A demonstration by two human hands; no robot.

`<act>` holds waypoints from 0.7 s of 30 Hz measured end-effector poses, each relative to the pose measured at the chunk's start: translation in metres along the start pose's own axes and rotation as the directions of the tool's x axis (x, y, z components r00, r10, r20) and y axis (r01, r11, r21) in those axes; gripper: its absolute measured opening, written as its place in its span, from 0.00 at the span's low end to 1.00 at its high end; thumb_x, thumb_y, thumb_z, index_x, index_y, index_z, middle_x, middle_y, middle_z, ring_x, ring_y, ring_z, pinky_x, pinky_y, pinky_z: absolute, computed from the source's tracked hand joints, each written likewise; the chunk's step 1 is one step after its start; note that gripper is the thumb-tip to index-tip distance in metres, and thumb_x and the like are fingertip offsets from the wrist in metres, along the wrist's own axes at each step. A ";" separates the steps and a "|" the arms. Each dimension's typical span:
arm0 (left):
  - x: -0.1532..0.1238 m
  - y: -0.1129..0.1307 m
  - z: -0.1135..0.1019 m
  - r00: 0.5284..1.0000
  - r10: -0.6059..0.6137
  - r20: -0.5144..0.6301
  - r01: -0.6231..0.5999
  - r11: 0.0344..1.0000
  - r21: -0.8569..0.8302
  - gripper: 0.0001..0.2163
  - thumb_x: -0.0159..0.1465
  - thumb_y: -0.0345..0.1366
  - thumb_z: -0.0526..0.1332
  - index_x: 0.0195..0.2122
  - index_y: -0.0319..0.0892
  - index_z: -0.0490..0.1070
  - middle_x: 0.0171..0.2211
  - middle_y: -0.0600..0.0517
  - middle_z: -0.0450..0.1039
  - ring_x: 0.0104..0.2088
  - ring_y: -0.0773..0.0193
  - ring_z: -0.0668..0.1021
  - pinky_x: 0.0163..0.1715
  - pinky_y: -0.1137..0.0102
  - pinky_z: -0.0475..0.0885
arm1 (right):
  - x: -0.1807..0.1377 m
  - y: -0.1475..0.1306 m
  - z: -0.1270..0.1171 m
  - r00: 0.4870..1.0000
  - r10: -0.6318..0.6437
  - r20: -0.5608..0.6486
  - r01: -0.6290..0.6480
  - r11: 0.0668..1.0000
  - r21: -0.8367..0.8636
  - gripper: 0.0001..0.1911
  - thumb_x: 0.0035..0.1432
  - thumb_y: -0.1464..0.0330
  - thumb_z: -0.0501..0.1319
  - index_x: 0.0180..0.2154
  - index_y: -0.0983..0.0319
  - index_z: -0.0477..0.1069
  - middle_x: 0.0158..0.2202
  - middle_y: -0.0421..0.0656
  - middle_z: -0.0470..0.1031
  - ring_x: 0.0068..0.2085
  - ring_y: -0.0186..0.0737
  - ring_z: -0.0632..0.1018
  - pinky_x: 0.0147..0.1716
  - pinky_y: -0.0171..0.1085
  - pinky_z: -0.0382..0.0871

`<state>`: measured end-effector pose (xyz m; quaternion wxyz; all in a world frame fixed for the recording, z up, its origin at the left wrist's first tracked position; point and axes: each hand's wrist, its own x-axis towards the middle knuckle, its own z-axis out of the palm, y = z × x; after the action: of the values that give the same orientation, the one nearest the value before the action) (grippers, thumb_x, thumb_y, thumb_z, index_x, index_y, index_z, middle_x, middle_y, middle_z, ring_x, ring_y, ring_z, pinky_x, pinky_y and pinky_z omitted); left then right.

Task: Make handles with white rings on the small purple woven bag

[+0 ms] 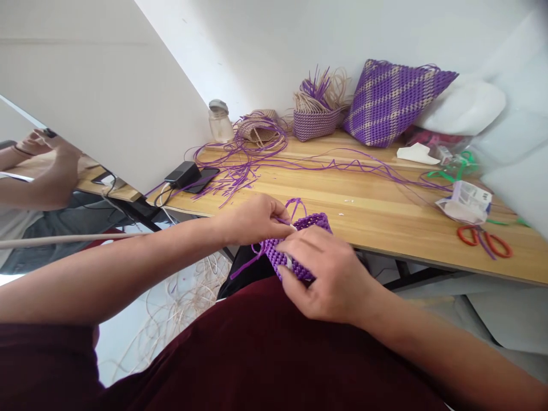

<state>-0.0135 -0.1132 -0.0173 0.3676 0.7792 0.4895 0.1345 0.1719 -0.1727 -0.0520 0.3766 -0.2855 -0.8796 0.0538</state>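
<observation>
A small purple woven basket (320, 221) is held between my hands at the table's front edge, close to my lap. My left hand (259, 220) is closed at its left upper rim, with thumb and forefinger pinching a purple plastic strip (281, 220). Loose strip ends loop above the basket and hang to its left. My right hand (331, 271) grips the near side, its thumb and fingers bent against the weave. A small whitish piece (289, 262) shows between its thumb and forefinger; its kind is unclear. Part of the basket is hidden behind my right hand.
Orange-handled scissors (483, 240) lie at the table's right, beside a plastic packet (470, 201). Purple cuttings (233, 181), a black adapter (183, 174), a jar (220, 121) and larger woven baskets (396, 103) stand farther back. At left, another person's arm (40, 177) shows past a partition.
</observation>
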 end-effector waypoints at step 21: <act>-0.011 -0.010 0.008 0.630 0.760 0.163 -0.636 0.384 0.669 0.11 0.71 0.28 0.48 0.52 0.39 0.62 0.32 0.50 0.74 0.33 0.64 0.76 0.33 0.72 0.69 | 0.036 0.069 -0.019 0.849 0.041 0.527 -0.288 0.871 0.398 0.05 0.57 0.73 0.58 0.29 0.62 0.70 0.28 0.37 0.69 0.30 0.32 0.69 0.29 0.32 0.61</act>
<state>-0.0209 -0.1242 -0.0285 -0.0757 0.9723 0.1564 0.1562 0.1969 -0.0978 -0.0375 0.1853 -0.2400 -0.8793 0.3672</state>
